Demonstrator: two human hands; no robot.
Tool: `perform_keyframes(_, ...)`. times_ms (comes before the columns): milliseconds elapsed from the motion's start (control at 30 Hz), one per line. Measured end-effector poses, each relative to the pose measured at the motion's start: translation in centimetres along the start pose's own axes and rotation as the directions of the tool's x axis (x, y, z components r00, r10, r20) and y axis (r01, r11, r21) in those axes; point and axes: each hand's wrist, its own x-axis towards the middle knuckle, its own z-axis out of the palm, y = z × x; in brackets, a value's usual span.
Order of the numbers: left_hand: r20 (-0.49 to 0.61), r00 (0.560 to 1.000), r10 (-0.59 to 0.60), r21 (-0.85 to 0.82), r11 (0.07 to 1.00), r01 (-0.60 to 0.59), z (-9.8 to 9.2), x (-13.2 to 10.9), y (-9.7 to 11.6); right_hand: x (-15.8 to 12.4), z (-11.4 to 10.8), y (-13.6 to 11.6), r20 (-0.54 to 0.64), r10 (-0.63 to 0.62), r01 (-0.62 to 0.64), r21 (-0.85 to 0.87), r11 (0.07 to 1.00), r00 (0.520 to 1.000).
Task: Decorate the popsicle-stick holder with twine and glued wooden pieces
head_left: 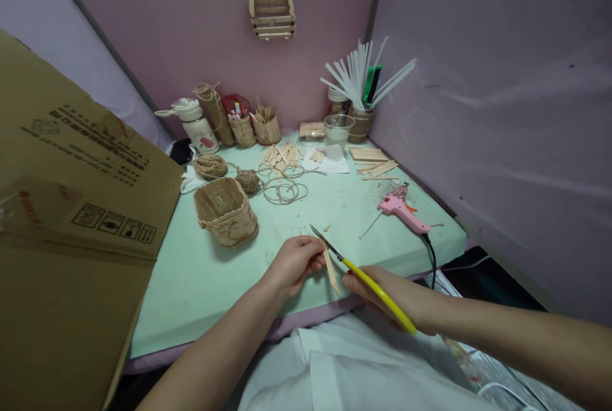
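Near the table's front edge, my left hand (pixel 299 261) pinches a flat wooden craft stick (pixel 331 271) whose lower end is cut to a point. Yellow-handled scissors (pixel 375 290) are in my right hand (pixel 389 299), its fingers wrapped around the handles. The scissor blades lie across the upper end of the stick, close to my left fingertips. Just beyond the blades, a small cut-off wood piece (pixel 327 228) rests on the table. A woven-looking basket (pixel 225 212) with a braided rim stands to the left of my left hand.
A pink glue gun (pixel 404 210) with a black cord lies at the right. Twine balls (pixel 210 166), loose twine (pixel 285 191) and craft sticks (pixel 282 157) are farther back. White glue sticks (pixel 354 76) stand in a pot. A large cardboard box (pixel 81 207) borders the left.
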Motion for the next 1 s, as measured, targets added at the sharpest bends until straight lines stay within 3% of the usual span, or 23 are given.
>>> perform_keyframes(167, 0.013, 0.999, -0.040, 0.014, 0.999, 0.040, 0.3, 0.3, 0.2, 0.3, 0.0, 0.4, 0.041, 0.071, -0.072, 0.017, 0.997, 0.997)
perform_keyframes(300, 0.014, 0.999, -0.040, 0.079, 0.996, 0.039, -0.3, -0.2, 0.5, 0.1, -0.2, 0.6, 0.014, 0.206, -0.207, 0.096, 0.974, 0.978)
perform_keyframes(400, -0.025, 0.991, 0.129, 0.266, 0.957, -0.118, -1.6, -0.7, 1.5, 0.3, -2.1, 0.3, -0.128, 0.155, -0.149, 0.052, 0.987, 0.980)
perform_keyframes(433, -0.057, 0.964, 0.258, 0.378, 0.900, -0.219, -2.0, -0.7, 2.1, 0.7, -3.1, 0.1, -0.203, 0.082, -0.090, -0.030, 0.995, 0.976)
perform_keyframes(500, -0.079, 0.828, 0.555, 0.670, 0.644, -0.368, -2.5, -0.1, 3.5, 2.0, -5.4, -0.7, -0.333, -0.042, -0.051, -0.266, 0.963, 0.942)
perform_keyframes(533, -0.054, 0.746, 0.664, 0.791, 0.484, -0.373, -2.5, 0.5, 4.2, 3.0, -6.5, -1.2, -0.395, -0.090, -0.076, -0.385, 0.920, 0.914)
perform_keyframes(567, -0.011, 0.693, 0.721, 0.877, 0.340, -0.340, -2.3, 1.3, 4.9, 4.1, -7.6, -1.7, -0.431, -0.135, -0.105, -0.489, 0.866, 0.892)
perform_keyframes(600, 0.031, 0.677, 0.736, 0.936, 0.216, -0.278, -2.1, 2.3, 5.5, 5.4, -8.4, -2.3, -0.457, -0.165, -0.145, -0.570, 0.809, 0.874)
perform_keyframes(667, 0.077, 0.696, 0.714, 0.987, 0.042, -0.152, -1.6, 4.3, 6.2, 8.3, -9.6, -3.3, -0.502, -0.169, -0.248, -0.659, 0.711, 0.848)
perform_keyframes(800, 0.058, 0.753, 0.655, 0.994, -0.107, 0.016, -1.4, 7.0, 6.3, 13.7, -10.1, -4.0, -0.490, -0.172, -0.265, -0.697, 0.666, 0.855)
perform_keyframes(900, 0.063, 0.702, 0.709, 0.994, -0.104, 0.016, -1.8, 6.5, 5.6, 15.4, -9.6, -3.5, -0.473, -0.199, -0.246, -0.719, 0.650, 0.858)
perform_keyframes(967, 0.093, 0.664, 0.742, 0.996, -0.074, -0.056, -1.9, 5.3, 4.9, 15.1, -9.3, -3.0, -0.463, -0.250, -0.218, -0.743, 0.633, 0.850)
perform_keyframes(1000, 0.112, 0.667, 0.736, 0.993, -0.056, -0.105, -1.9, 4.5, 4.5, 14.6, -9.0, -2.8, -0.463, -0.280, -0.208, -0.754, 0.623, 0.841)
